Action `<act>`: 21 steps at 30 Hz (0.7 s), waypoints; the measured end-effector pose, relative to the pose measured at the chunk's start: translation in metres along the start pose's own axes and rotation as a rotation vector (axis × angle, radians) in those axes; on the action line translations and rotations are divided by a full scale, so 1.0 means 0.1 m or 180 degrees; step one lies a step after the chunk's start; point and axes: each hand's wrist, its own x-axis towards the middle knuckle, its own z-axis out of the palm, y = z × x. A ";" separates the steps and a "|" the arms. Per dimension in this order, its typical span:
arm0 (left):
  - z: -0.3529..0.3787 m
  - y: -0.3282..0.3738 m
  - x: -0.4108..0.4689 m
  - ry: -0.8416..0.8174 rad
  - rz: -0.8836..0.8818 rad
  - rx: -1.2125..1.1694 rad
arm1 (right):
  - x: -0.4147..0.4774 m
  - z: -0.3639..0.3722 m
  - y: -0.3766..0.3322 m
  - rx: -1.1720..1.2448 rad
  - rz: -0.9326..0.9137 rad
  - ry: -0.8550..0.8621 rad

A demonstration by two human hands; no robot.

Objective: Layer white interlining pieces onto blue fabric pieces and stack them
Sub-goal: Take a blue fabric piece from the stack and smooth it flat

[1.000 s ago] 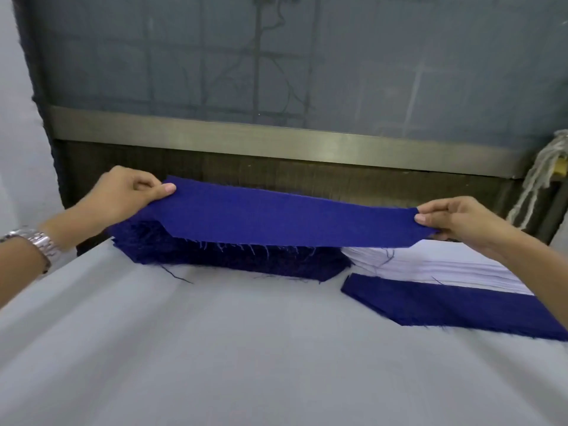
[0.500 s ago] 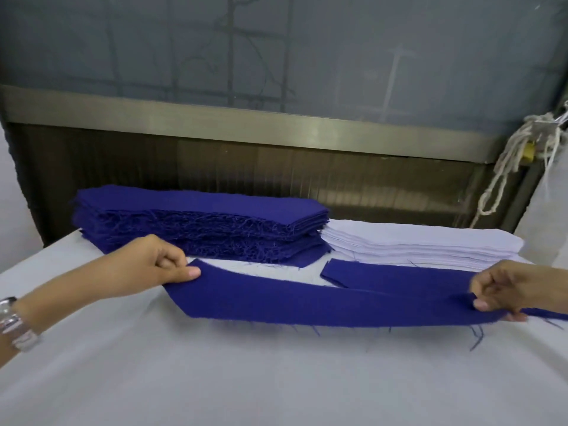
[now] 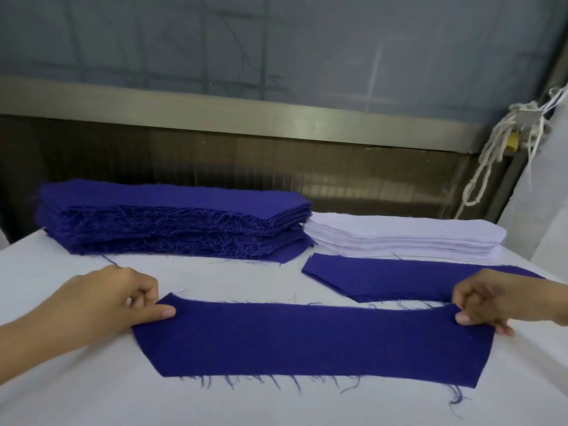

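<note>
Now that the blue piece (image 3: pixel 313 339) lies flat on the table (image 3: pixel 92 395), the lift is over: a second ago it hung stretched in the air in front of the blue stack (image 3: pixel 172 219), half a second ago it was coming down low over the cloth, and here its whole length rests on the surface, frayed edge toward the person. The left hand (image 3: pixel 101 305) pinches the far left corner between thumb and curled fingers; the right hand (image 3: pixel 498 299) pinches the far right corner the same way. Both hands hold the piece taut by its ends.

Behind it, a second blue piece (image 3: pixel 399 278) lies just in front of the white stack (image 3: pixel 399 238), its right end running behind the right hand. The near piece comes close to it at the right end, and whether they touch there cannot be told. The blue stack sits at the back left, with its right end against the white stack.

For the task, this reads as a base laid and not yet covered. No interlining lies on the near piece. The likely next step is to let go of the corners and draw one white piece off the stack, which sits nearest the right hand. The piece looks limp and frays freely, so loose threads may drag it out of line.
</note>
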 end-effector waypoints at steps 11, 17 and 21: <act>0.21 -0.20 0.02 0.0348 0.0039 -0.0366 | -0.24 0.15 -0.34 -0.0373 0.0211 0.0298; 0.23 -0.26 0.04 0.0421 -0.0040 -0.0467 | -0.28 0.18 -0.41 -0.0443 0.0254 0.0340; 0.27 -0.31 0.06 0.0467 -0.0081 -0.0621 | -0.30 0.19 -0.44 -0.0470 0.0282 0.0340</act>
